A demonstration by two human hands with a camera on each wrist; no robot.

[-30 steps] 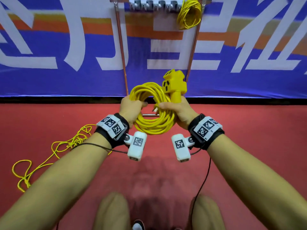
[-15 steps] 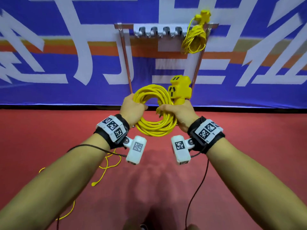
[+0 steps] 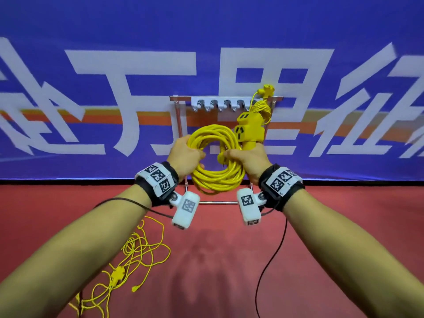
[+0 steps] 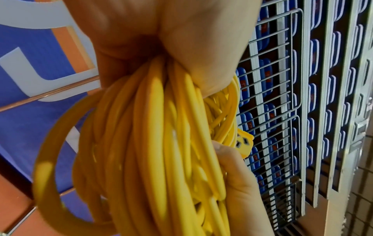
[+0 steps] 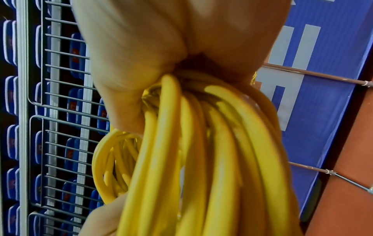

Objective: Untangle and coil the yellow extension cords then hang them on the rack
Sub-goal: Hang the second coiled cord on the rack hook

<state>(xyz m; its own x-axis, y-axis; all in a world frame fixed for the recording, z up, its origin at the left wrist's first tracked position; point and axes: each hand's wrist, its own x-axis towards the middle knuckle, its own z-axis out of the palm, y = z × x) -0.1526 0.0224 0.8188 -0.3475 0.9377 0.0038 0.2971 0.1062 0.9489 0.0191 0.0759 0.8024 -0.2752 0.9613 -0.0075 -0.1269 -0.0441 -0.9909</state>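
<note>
left hand (image 3: 184, 154): fingers curled round the left side of the coiled cord (image 3: 215, 161), bundle of loops gripped in the fist; same grip seen close in the left wrist view, left hand (image 4: 171, 39) closed over the strands of the coiled cord (image 4: 153, 143).
right hand (image 3: 249, 160): curled round the right side of the same coil, also holding the stem under the outlet block (image 3: 249, 128), which sticks up above the fist. right wrist view: right hand (image 5: 161, 47) wrapped tight on the coiled cord (image 5: 201, 151).
count, cords: three in all. one coil held in both hands in front of the rack (image 3: 226, 103); one hung cord (image 3: 263, 109) already coiled on the right end of the rack, its small plug end (image 3: 266, 90) poking above the bar; one tangled cord (image 3: 133, 260) loose on the red floor (image 3: 344, 249), low left, well apart from the hands.
count, outlet faces visible on the held block: three or so, blurred.
count, rack hooks: about five in a row on the top bar, the rightmost taken by the hung cord, exact number hard to tell.
two wrist bands with printed markers, two white camera pods below them, one black cable (image 3: 273, 260) trailing from the right wrist.
behind: blue banner (image 3: 91, 31) with white characters and an orange stripe.
</note>
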